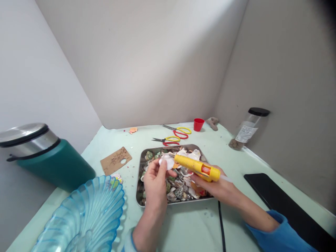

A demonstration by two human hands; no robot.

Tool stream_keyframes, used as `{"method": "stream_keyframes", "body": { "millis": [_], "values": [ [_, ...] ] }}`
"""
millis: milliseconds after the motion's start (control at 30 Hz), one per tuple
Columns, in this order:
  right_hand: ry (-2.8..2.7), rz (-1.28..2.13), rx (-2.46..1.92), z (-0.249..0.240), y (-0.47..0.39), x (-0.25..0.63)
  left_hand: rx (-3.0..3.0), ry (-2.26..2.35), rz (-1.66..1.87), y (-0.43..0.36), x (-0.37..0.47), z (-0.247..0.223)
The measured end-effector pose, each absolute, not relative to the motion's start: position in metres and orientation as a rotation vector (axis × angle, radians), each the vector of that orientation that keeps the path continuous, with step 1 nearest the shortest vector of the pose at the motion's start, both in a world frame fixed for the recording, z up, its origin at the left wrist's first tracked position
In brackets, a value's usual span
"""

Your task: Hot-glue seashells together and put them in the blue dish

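My left hand (pixel 156 178) pinches a white piece (pixel 167 162), which looks like a shell or a paper cutout, above the tray. My right hand (pixel 219 185) is wrapped round a yellow glue gun (pixel 193 163), and a pale glue stick (pixel 226 179) juts from its rear end. The gun's nozzle points left and meets the white piece or lies just over it; I cannot tell which. Beneath both hands is a metal tray (pixel 138 185) filled with small seashells (pixel 178 192) and some white and orange pieces. The gun's handle is mostly hidden by my right hand.
Two pairs of scissors (pixel 172 139) lie behind the tray, near a red cup (pixel 198 124). A teal bottle (pixel 57 161) and blue shell-shaped dish (pixel 86 210) stand left, by a brown card (pixel 112 161). A jar (pixel 246 129) and black slab (pixel 278 203) are right. A black cord (pixel 222 224) runs frontward.
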State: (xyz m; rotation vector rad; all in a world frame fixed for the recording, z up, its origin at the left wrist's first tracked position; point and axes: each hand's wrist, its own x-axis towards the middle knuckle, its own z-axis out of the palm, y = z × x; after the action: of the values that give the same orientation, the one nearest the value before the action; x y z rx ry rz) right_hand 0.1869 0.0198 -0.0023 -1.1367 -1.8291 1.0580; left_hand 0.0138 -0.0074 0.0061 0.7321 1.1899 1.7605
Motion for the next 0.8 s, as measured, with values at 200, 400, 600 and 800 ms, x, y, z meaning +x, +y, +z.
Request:
{"method": "stream_keyframes", "body": {
  "millis": [200, 400, 600, 800],
  "values": [
    [-1.822, 1.124, -1.156, -0.0023, 0.0204, 0.186, 0.735, 1.167, 1.737, -0.0072, 0.0139, 0.006],
    [-1.814, 1.138, -1.16, 0.0015, 0.0199, 0.1848, 0.731, 1.13, 1.731, -0.0075, 0.0137, 0.003],
    [-1.741, 1.138, -1.16, 0.0018, 0.0204, 0.1839, 0.784, 1.164, 1.615, -0.0061, 0.0121, 0.0008],
    [-1.543, 1.153, -1.123, 0.0061, 0.024, 0.1819, 0.87, 1.145, 1.505, -0.0053, 0.0135, 0.0024]
  ]
}}
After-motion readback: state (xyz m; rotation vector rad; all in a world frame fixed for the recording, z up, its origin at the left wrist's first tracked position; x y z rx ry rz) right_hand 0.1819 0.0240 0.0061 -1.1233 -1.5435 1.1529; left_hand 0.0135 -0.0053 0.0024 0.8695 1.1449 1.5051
